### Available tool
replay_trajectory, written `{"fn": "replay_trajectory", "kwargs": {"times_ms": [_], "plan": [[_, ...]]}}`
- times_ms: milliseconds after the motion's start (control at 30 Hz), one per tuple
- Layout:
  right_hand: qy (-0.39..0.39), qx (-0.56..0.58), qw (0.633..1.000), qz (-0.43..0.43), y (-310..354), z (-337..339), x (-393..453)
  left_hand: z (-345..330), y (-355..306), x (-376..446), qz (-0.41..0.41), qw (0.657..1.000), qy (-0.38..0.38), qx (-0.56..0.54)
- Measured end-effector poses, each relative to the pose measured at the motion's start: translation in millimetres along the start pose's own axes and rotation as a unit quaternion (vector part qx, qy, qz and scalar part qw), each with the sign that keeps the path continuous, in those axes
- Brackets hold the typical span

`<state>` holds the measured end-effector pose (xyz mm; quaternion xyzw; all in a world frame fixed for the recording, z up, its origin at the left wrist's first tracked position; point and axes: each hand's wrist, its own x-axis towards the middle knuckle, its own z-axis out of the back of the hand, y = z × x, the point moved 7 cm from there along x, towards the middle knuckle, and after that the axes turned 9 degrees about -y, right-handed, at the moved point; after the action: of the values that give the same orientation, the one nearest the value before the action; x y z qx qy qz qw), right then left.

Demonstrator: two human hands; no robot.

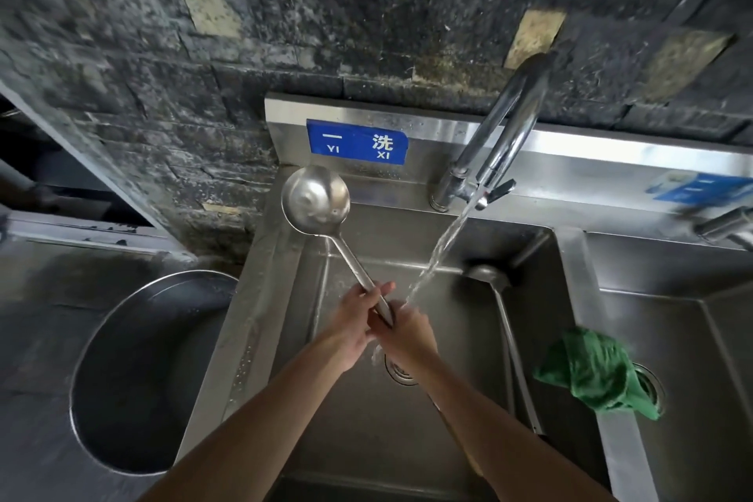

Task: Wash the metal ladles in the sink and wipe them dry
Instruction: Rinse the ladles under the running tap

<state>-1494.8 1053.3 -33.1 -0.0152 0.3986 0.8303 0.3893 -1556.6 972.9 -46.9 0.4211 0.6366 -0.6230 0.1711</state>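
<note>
A metal ladle (pixel 315 198) is held up over the steel sink (pixel 285 285), its bowl raised toward the back left corner. My left hand (pixel 358 316) grips the middle of its handle. My right hand (pixel 409 332) is wrapped round the handle's lower end, right where the stream from the tap (pixel 503 139) lands. A second metal ladle (pixel 495 300) lies in the basin along its right wall, bowl toward the back. A crumpled green cloth (pixel 591 373) sits on the divider to the right of the basin.
A large round steel bowl (pixel 142 371) rests on the dark counter to the left. A second basin (pixel 701 359) with its own tap (pixel 725 222) lies to the right. A blue sign (pixel 358 141) is fixed on the steel backsplash under a dark stone wall.
</note>
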Motion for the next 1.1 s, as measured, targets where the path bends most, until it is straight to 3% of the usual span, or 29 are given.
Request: {"fn": "replay_trajectory", "kwargs": {"times_ms": [267,433,533,700,833,933,1033,1100], "plan": [[-0.026,-0.035,0.999,-0.024,-15.2,22.8,-11.0,-16.1,15.2,-2.5,0.027,0.999,0.031,0.002],[-0.021,-0.100,0.994,-0.025,-52.2,34.9,-37.8,-23.7,23.1,23.5,0.097,0.981,-0.019,-0.169],[0.003,-0.141,0.990,-0.016,-70.1,42.5,-56.6,-23.2,39.6,31.4,0.125,0.973,-0.050,-0.188],[0.044,-0.166,0.985,-0.014,-85.6,40.3,-63.0,-37.8,85.2,14.0,0.164,0.979,-0.058,-0.103],[0.035,-0.114,0.993,-0.025,-77.7,34.7,-49.8,-49.1,110.1,1.3,0.203,0.974,-0.055,-0.080],[0.056,-0.108,0.992,0.014,-73.1,27.0,-54.4,-41.9,109.7,2.3,0.195,0.977,-0.058,-0.062],[0.054,-0.127,0.989,0.050,-77.7,28.0,-62.8,-14.0,103.5,18.6,0.179,0.975,-0.103,-0.077],[0.057,-0.144,0.986,0.067,-80.1,33.2,-66.0,15.4,90.9,31.4,0.125,0.978,-0.168,-0.022]]}}
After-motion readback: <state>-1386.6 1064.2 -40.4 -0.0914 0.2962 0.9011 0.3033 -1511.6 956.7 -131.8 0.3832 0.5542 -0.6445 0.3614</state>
